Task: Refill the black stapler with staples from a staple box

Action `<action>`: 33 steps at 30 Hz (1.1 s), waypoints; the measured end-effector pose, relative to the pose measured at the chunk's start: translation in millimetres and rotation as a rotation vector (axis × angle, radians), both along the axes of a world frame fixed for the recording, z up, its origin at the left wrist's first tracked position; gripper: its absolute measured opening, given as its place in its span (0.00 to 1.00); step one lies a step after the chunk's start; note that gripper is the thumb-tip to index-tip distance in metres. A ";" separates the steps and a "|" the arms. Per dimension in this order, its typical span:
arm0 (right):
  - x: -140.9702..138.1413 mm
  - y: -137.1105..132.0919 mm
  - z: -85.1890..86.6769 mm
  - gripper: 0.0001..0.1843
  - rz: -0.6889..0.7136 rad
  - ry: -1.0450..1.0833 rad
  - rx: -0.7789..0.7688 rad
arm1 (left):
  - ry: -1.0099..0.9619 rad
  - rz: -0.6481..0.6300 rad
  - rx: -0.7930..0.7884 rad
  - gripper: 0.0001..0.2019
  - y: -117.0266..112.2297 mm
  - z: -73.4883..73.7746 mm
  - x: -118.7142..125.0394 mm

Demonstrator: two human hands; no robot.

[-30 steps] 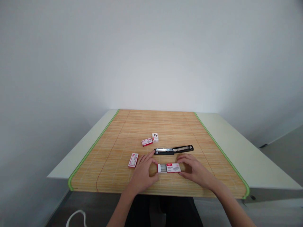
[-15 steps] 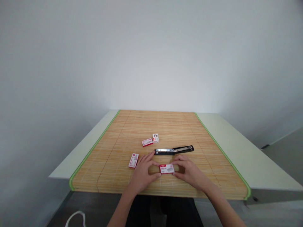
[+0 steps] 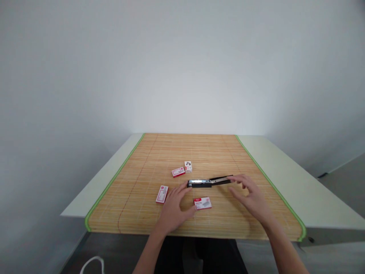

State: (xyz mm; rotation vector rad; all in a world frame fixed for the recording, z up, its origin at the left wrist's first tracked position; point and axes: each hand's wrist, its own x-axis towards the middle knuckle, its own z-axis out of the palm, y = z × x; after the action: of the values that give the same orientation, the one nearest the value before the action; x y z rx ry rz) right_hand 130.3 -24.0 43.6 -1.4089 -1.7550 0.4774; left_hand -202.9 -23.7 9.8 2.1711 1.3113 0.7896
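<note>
A red-and-white staple box (image 3: 202,203) lies flat near the front of the bamboo mat. Just left of it is my left hand (image 3: 174,211), fingers spread, the thumb tip at the box's left edge. Behind the box lies a black stapler (image 3: 200,183), opened out with its metal rail showing. My right hand (image 3: 251,196) is at the stapler's right end, fingers apart, fingertips over or touching that arm; contact is unclear. Left of my left hand lies another red-and-white box (image 3: 162,194).
Farther back are a flat red-and-white box (image 3: 178,172) and a small white box (image 3: 188,166) side by side. The bamboo mat (image 3: 137,213) with green edging covers the middle of the white table (image 3: 308,190). A wall stands behind.
My right hand has let go of the near staple box and moved right and away to the stapler's right end. My left hand has loosened beside the box, which stays on the mat.
</note>
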 end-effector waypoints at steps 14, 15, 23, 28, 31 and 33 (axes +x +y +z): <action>13.6 49.7 -12.2 0.29 0.171 0.503 -0.270 | 0.168 0.069 0.133 0.38 -7.8 1.9 18.1; 9.0 52.8 -7.9 0.28 0.186 0.490 -0.257 | 0.173 0.069 0.134 0.40 -7.8 2.0 18.2; -57.6 84.3 24.0 0.17 0.385 0.111 -0.105 | 0.198 0.060 0.139 0.41 -7.2 1.0 17.8; -101.0 94.0 11.0 0.12 0.466 -0.056 -0.018 | 0.190 0.065 0.132 0.41 -8.1 2.7 17.8; -106.0 94.0 1.5 0.13 0.453 -0.048 0.002 | 0.185 0.071 0.131 0.42 -8.1 3.6 18.2; -99.9 91.3 -2.5 0.15 0.448 -0.035 -0.010 | 0.181 0.066 0.135 0.43 -8.2 4.0 18.2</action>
State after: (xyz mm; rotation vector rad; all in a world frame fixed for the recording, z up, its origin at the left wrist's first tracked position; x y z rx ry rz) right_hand 30.4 67.3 41.1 -1.0297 -2.1052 0.7003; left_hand -184.7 -31.9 13.8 2.3631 1.4637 0.7401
